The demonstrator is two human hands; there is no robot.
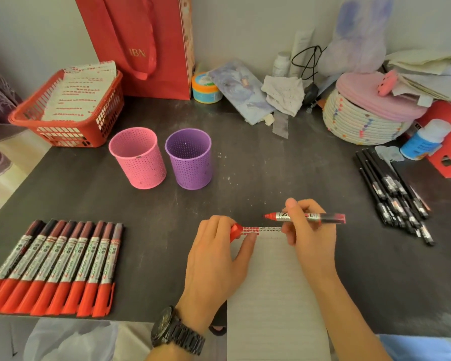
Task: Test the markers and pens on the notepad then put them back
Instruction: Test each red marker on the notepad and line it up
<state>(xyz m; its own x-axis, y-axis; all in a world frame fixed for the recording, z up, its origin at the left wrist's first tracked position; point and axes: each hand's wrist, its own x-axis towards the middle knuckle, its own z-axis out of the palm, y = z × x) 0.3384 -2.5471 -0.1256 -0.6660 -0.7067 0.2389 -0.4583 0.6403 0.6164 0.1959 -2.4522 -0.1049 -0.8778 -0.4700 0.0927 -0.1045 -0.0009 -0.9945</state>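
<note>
One head-worn camera looks forward and down from the near edge of the counter (245, 157), close above both hands, facing the far wall; its wide lens bends the edges.

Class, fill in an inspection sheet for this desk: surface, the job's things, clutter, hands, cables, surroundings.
Surface: dark tabletop, faint white specks.
Job's things: notepad under the hands; row of red markers at left; black pens at right; pink cup and purple cup, nothing seen inside.
Clutter: red basket, red bag, woven basket, bottles, cloth.
Hands: left hand holds red cap; right hand holds uncapped marker.
Cables: black cable by the wall.
Surroundings: pale wall.
</note>
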